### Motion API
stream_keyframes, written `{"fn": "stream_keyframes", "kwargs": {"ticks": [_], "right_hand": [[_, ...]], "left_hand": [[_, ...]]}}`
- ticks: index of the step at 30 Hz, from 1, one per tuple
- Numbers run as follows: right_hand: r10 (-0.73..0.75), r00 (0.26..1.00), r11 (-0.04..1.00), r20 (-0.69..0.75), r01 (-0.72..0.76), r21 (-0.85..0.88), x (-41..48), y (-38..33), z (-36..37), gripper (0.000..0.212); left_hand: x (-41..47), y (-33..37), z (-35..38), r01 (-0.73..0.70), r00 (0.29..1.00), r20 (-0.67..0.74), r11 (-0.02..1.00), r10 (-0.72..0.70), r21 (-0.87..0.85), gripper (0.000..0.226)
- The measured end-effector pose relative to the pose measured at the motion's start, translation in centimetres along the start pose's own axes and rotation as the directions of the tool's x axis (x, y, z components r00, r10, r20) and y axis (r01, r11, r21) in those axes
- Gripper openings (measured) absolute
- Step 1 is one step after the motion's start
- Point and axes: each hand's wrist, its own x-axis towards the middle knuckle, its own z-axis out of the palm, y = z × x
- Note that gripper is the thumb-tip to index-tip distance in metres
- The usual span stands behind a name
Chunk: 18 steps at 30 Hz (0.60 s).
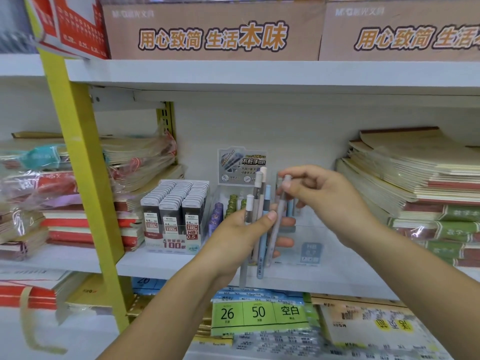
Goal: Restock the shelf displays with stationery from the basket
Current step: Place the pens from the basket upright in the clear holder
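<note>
Shelf [155, 263]: white, three rows of lead boxes [174, 203].
Pens [262, 242]: five, upright.
Left grip [239, 235]: curled round four.
Right grip [324, 201]: pinching fifth pen [276, 229] by its top.

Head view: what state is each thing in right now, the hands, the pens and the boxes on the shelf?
left hand: grips the bunch of pens.
bunch of pens: upright.
right hand: pinches the top of the single pen.
single pen: tilted, lower end in the bunch.
clear box: on the shelf, partly filled.
lead refill box: full, on the shelf.
</note>
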Motion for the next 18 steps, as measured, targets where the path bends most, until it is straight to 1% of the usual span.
{"fn": "stream_keyframes", "kwargs": {"ticks": [3, 4, 7, 8, 9, 10, 12, 13, 14, 15, 16, 18], "right_hand": [[0.028, 0.997, 0.991, -0.072, -0.019, 0.129, 0.5, -0.2, -0.9, 0.015], [0.042, 0.997, 0.989, -0.059, -0.033, 0.144, 0.5, -0.1, -1.0, 0.016], [0.092, 0.994, 0.980, 0.064, -0.102, 0.169, 0.0, 0.1, -0.8, 0.025], [0.091, 0.993, 0.978, 0.079, -0.104, 0.181, 0.0, 0.1, -0.7, 0.027], [0.077, 0.995, 0.978, 0.062, -0.088, 0.191, 0.0, 0.1, -0.8, 0.026], [0.051, 0.999, 0.979, 0.016, -0.054, 0.199, 0.2, -0.1, -1.0, 0.024], [-0.010, 0.991, 0.980, -0.133, 0.036, 0.197, 0.9, -0.4, -2.1, 0.021], [-0.044, 0.977, 0.981, -0.207, 0.081, 0.175, 1.4, -0.4, -2.9, 0.020], [-0.084, 0.962, 0.986, -0.262, 0.118, 0.119, 1.9, -0.4, -3.6, 0.020], [-0.129, 0.949, 0.989, -0.287, 0.143, 0.031, 2.3, -0.2, -4.1, 0.021], [-0.169, 0.945, 0.985, -0.280, 0.153, -0.076, 2.8, 0.2, -4.5, 0.024], [-0.193, 0.960, 0.953, -0.202, 0.134, -0.271, 3.5, 1.4, -4.6, 0.026]], "left_hand": [[-0.3, -0.2, -0.5, 0.012, 1.000, 0.000, 1.000, -0.012, -0.016, 0.024], [-0.3, -0.3, -0.6, 0.011, 1.000, -0.007, 1.000, -0.012, -0.018, 0.023], [-0.1, -0.5, -0.6, 0.008, 1.000, -0.029, 1.000, -0.008, -0.028, 0.022], [-0.1, -0.6, -0.6, 0.006, 0.999, -0.031, 1.000, -0.007, -0.026, 0.021], [0.0, -0.6, -0.6, 0.005, 0.999, -0.032, 1.000, -0.006, -0.022, 0.021], [0.0, -0.7, -0.6, 0.003, 0.999, -0.034, 1.000, -0.004, -0.017, 0.021], [0.1, -0.8, -0.9, -0.003, 0.999, -0.050, 1.000, 0.003, -0.001, 0.021], [0.1, -0.9, -1.0, -0.006, 0.998, -0.064, 1.000, 0.007, 0.010, 0.021], [0.2, -1.0, -1.1, -0.009, 0.997, -0.075, 1.000, 0.010, 0.021, 0.020], [0.2, -1.1, -1.2, -0.009, 0.997, -0.082, 0.999, 0.012, 0.033, 0.021], [0.3, -1.2, -1.3, -0.010, 0.996, -0.085, 0.999, 0.013, 0.044, 0.021], [0.4, -1.4, -1.3, -0.008, 0.996, -0.084, 0.998, 0.014, 0.069, 0.022]]}}
